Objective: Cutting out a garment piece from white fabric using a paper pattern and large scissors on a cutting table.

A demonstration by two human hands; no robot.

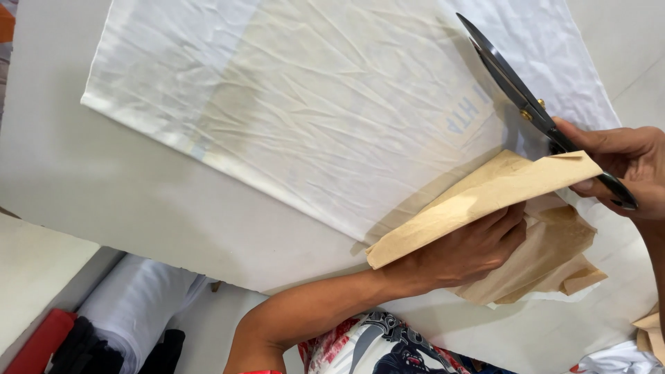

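My right hand [620, 163] grips the handles of large black scissors [512, 83], whose closed blades point up and to the left above a creased white cloth [325, 104]. My left hand [471, 249] presses on a folded piece of brown paper [485, 197] lying over the cloth's near edge. More brown paper [554, 260] is crumpled under and beside that hand. The cloth lies flat on a pale grey table [138, 201], with a faint tan shape showing through it.
Below the table's near edge at the lower left sit a roll of white fabric [135, 301], a red item [41, 343] and dark cloth [90, 350]. Another brown paper scrap [651, 332] lies at the lower right.
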